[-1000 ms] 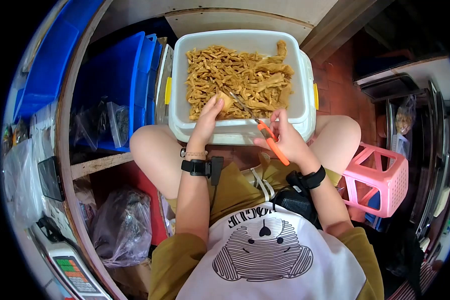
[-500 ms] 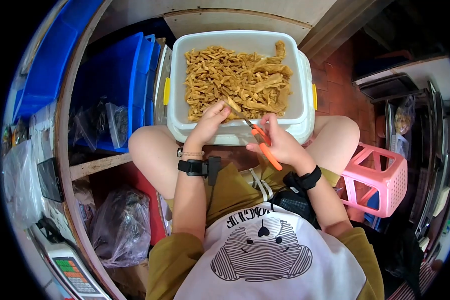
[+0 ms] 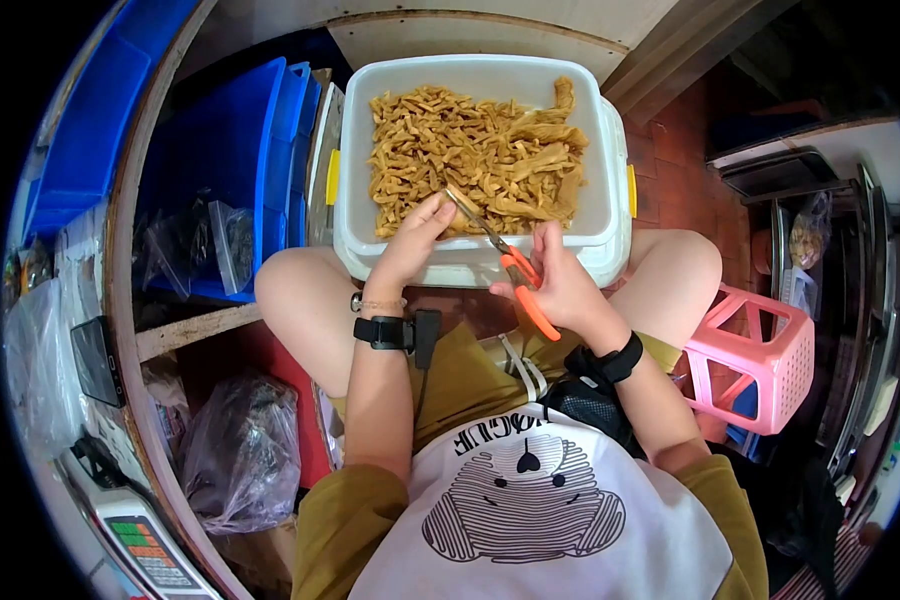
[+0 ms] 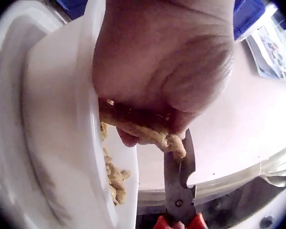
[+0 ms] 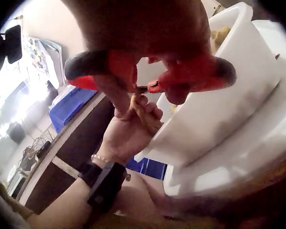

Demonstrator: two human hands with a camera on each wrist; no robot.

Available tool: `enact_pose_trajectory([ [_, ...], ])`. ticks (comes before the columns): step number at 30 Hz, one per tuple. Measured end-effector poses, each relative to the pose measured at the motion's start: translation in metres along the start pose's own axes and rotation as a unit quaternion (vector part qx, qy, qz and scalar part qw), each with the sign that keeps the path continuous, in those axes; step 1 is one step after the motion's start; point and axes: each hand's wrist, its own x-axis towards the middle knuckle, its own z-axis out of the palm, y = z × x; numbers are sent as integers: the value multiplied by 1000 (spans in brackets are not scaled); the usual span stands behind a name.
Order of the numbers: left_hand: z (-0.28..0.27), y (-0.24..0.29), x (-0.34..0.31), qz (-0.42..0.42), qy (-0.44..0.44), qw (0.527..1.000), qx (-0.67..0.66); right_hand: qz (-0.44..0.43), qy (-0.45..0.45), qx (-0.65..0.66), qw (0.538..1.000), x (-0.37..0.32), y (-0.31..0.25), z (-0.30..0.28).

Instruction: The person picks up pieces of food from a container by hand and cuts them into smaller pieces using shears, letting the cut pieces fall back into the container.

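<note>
My left hand (image 3: 415, 240) pinches a limp yellow-brown strip of food (image 4: 145, 132) above the near rim of a white plastic tub (image 3: 470, 66). My right hand (image 3: 565, 285) holds orange-handled scissors (image 3: 535, 308), with fingers through the handle loops. Pointing up and left, the scissor blades (image 4: 177, 179) meet the end of the strip beside my left fingertips. In the tub lies a heap of similar yellow-brown pieces (image 3: 450, 150): short cut ones on the left, longer uncut strips (image 3: 545, 165) toward the right.
The tub sits on a larger white container with yellow handles (image 3: 632, 190), between the person's bent knees. Blue bins (image 3: 220, 160) fill a shelf on the left. A pink plastic stool (image 3: 760, 360) lies tipped at the right, and a plastic bag (image 3: 240, 455) stands lower left.
Both hands have drawn slightly left and toward the body. The strip in my left hand has turned, showing narrower against the scissor blades. The heap looks the same.
</note>
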Motion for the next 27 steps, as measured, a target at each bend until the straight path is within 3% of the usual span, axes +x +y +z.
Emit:
enact_pose_trajectory([
  [5,-2,-2,-1,-26,24,996,-79,-11,-1,-22,1000,-1,-7,-8],
  [7,-14,-11,2,-38,-52,996,68,29,-29,-51,998,-2,-14,-13],
  [8,-15,-16,1,-38,-54,996,68,30,-28,-51,998,-2,-10,-10],
  [10,-11,-10,-2,53,-61,953,293,-14,1,-20,1000,-1,0,-2],
  [11,-10,-12,-1,54,-65,953,292,-12,4,-20,1000,-2,3,0],
  [14,-11,-14,0,73,-54,955,282,13,8,-2,1000,-1,1,1],
  [17,-9,-10,2,41,-56,973,222,29,5,-26,999,-1,-7,-2],
  [19,-7,-17,5,29,-36,992,119,43,32,-55,997,-1,-11,-1],
  [23,-5,-18,3,28,-23,997,67,32,70,-59,995,3,-7,-1],
  [26,-3,-12,1,7,-21,1000,20,57,52,-68,995,1,-11,-7],
  [27,-4,-17,2,-45,22,998,-35,51,61,-65,995,0,-10,-9],
])
